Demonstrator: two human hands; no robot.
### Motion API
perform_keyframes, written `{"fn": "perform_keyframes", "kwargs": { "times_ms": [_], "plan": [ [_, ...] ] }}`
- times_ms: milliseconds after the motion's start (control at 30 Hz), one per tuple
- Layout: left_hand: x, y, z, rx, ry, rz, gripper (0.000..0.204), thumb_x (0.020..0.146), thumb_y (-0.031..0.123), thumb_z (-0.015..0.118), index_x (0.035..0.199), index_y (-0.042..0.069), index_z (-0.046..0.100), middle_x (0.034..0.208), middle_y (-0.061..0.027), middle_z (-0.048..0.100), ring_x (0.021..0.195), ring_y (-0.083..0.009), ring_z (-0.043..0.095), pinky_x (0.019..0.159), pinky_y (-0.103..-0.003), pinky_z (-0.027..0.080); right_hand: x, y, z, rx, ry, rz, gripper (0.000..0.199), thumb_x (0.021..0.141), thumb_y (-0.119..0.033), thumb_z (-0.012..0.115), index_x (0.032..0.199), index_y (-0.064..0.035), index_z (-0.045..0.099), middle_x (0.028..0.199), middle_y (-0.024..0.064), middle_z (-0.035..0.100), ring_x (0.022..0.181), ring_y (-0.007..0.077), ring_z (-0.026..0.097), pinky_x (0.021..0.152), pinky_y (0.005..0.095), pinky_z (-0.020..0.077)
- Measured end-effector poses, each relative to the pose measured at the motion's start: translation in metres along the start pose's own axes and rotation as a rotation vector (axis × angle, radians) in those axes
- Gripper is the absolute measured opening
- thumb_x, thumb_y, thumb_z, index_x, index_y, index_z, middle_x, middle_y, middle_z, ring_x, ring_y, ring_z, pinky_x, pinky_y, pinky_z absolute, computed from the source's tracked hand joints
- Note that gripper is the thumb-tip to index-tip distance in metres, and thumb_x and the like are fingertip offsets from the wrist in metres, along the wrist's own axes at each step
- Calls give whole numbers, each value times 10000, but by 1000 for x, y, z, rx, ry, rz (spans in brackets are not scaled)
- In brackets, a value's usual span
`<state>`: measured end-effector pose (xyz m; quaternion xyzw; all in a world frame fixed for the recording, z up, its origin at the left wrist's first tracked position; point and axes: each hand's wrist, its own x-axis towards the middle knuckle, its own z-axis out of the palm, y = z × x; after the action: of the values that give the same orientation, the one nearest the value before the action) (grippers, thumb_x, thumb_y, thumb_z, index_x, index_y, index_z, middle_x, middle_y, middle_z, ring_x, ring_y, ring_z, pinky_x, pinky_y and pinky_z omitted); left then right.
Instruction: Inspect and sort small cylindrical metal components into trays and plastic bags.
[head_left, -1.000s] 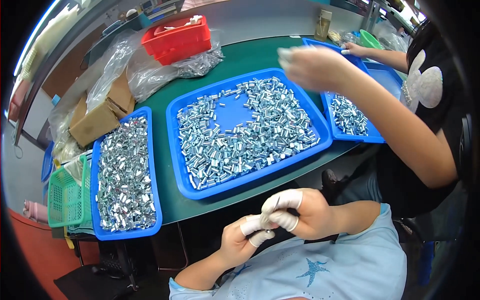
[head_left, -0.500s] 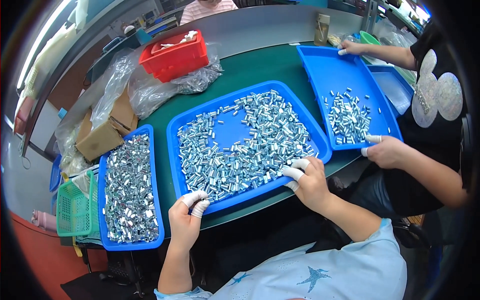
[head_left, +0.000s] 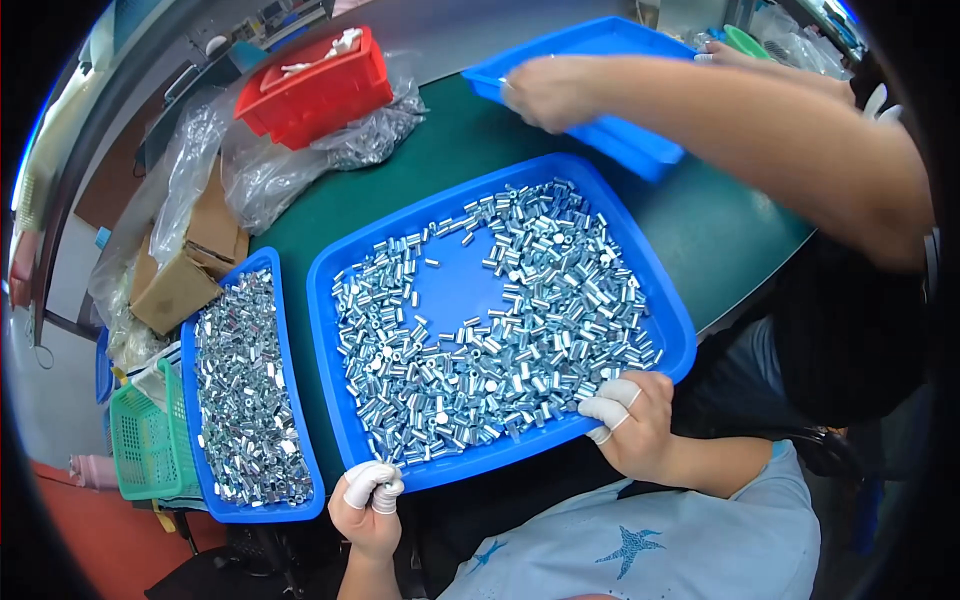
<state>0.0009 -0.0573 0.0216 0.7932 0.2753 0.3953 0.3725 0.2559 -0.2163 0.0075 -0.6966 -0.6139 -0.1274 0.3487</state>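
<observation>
We grip the big blue tray (head_left: 672, 330) of small metal sleeves (head_left: 520, 330) by its near rim, left hand (head_left: 368, 505) and right hand (head_left: 635, 425) both pinching the edge to steady it.

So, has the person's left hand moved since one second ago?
Yes. The left hand was joined with the right hand below the table edge; now it grips the near left rim of the big blue tray, beside the narrow tray.

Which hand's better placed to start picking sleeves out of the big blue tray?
Right, probably. The right hand rests on the big blue tray rim, fingertips beside the metal sleeves. The left hand grips the near-left corner, farther from the dense pile.
</observation>
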Motion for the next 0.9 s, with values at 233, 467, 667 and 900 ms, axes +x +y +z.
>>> {"fn": "perform_keyframes", "kwargs": {
  "times_ms": [233,467,667,900],
  "plan": [
    [-3,-7,12,29,208,48,112,840,76,623,902,-2,571,788,-107,581,626,-136,559,527,-208,445,-3,0,9,-60,37,-4,176,668,-167,650,839,-135,626,821,13,540,795,221,509,724,349,333],
    [-2,-8,20,30,244,22,123,855,50,591,952,-14,549,814,-108,569,595,-117,519,514,-211,438,-12,2,14,-82,50,-5,200,656,-148,637,856,-136,638,858,10,546,827,210,511,747,337,318],
    [0,-8,21,5,263,17,124,868,32,564,973,-29,542,830,-103,563,609,-110,508,525,-201,426,-7,2,12,-65,59,4,168,677,-163,628,843,-137,628,828,21,543,810,226,515,737,347,330],
    [10,-14,18,-54,310,-43,115,868,36,562,961,-30,546,801,-91,559,623,-109,498,545,-204,419,-12,-4,20,-106,110,-39,186,687,-191,637,859,-120,624,891,37,545,830,234,517,762,363,333]
  ]
}}
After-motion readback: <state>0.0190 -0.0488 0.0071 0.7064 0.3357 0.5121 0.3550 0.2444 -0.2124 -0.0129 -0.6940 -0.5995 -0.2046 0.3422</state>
